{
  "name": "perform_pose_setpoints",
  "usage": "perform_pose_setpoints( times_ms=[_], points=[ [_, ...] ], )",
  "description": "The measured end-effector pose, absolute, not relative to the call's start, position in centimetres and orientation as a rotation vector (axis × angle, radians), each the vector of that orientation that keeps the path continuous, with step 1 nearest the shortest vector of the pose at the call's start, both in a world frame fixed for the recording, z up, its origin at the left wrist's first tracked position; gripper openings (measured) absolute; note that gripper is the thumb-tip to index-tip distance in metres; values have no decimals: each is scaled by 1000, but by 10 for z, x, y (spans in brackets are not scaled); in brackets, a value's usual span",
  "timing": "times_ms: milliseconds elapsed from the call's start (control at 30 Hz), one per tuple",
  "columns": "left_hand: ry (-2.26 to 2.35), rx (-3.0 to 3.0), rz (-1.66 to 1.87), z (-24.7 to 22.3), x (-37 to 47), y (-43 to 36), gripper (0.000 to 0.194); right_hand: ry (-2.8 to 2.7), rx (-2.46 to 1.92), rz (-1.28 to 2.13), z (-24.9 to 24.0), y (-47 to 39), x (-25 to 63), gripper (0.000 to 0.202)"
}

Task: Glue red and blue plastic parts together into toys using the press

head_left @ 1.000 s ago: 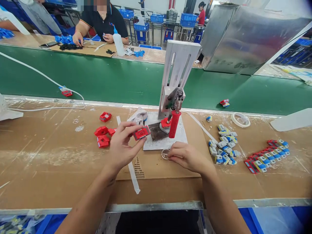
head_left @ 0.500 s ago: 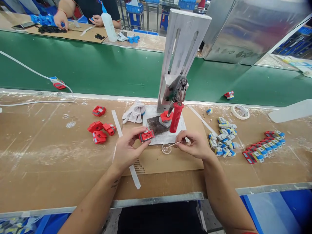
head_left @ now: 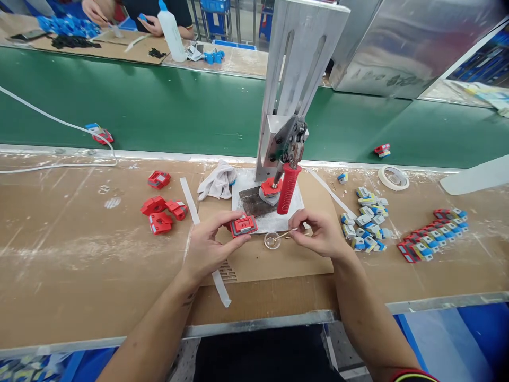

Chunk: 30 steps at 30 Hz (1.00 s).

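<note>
My left hand pinches a red plastic toy-car shell by its ends, between thumb and fingers. In my right hand is a thin stick, gripped between thumb and fingertips. The stick's far tip reaches into a small clear round dish on the cardboard, between both hands. Just beyond them stands a toggle press with a red handle. Another red piece sits under its plunger, on a grey block.
Several red shells lie to the left, beside a white strip and a white glove. At right are grey-blue-yellow parts, a row of assembled toy cars and a tape roll. Behind runs a green belt; a co-worker sits beyond.
The red shell in my left hand has shifted slightly right and down and turned a little. Pieces on the green belt have moved right. The co-worker's hands have moved. The stick stays at the dish.
</note>
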State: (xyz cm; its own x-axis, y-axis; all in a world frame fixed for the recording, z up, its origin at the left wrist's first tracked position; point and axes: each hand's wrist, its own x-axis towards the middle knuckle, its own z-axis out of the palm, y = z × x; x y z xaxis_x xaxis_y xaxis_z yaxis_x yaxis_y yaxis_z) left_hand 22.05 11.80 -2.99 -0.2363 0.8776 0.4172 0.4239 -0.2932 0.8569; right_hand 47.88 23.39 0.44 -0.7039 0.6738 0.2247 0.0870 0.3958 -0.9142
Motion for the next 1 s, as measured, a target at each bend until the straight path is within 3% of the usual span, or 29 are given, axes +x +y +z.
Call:
perform_pose_setpoints(
  times_ms=[200,1000],
  points=[
    [1501,1727,1493,-20,234,116,42,-1568,-584,1245,9,220,473,22],
    [1334,1868,1465,-7,243,119,35,-1673,-631,1165,13,195,447,16]
  ],
)
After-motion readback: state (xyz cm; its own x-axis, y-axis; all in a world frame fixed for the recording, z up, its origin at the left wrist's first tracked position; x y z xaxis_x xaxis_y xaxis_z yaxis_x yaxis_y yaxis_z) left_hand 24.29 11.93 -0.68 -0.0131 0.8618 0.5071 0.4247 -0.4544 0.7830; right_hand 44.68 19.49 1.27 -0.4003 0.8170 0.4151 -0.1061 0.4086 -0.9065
